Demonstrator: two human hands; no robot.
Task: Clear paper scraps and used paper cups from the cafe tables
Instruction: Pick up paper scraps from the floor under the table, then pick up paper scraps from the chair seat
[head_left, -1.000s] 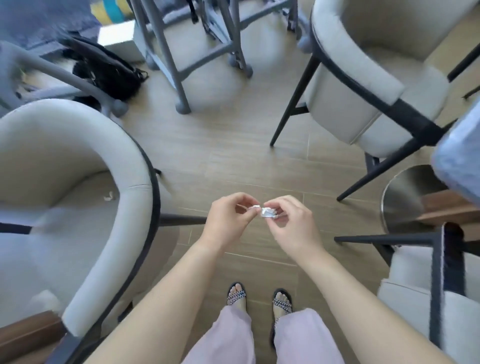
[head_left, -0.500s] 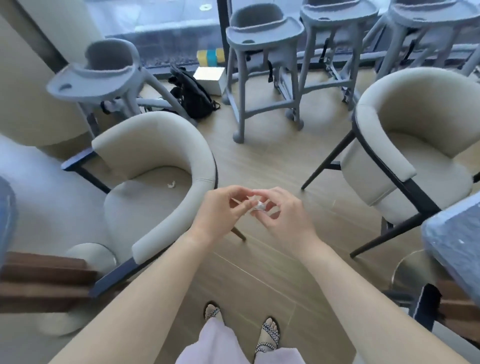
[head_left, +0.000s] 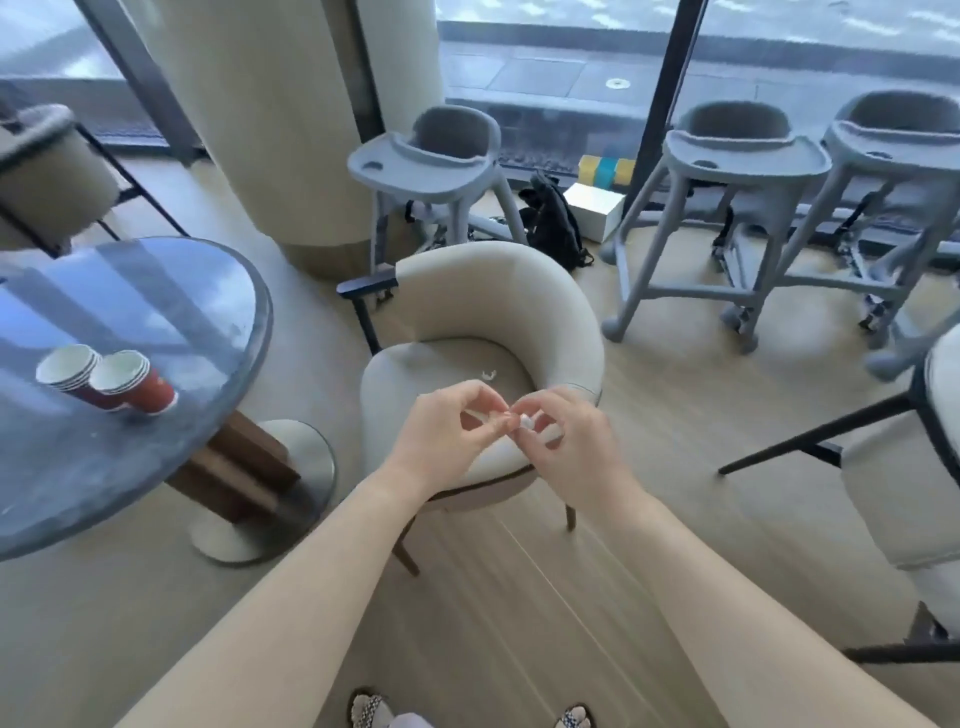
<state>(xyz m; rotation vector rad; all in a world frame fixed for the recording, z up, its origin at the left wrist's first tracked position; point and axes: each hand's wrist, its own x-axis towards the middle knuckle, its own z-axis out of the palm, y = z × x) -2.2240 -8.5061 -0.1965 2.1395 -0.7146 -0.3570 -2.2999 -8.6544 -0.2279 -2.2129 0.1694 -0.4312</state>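
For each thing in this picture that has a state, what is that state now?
Left hand, pinches the white paper scrap.
Right hand, pinches the same scrap.
Red paper cups, two nested stacks, lying on their sides on the round table.
Small scrap, lying loose on the armchair seat.

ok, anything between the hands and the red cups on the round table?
Nothing visible: open space from left hand and right hand to the red cups on the table. Both pinch a paper scrap.
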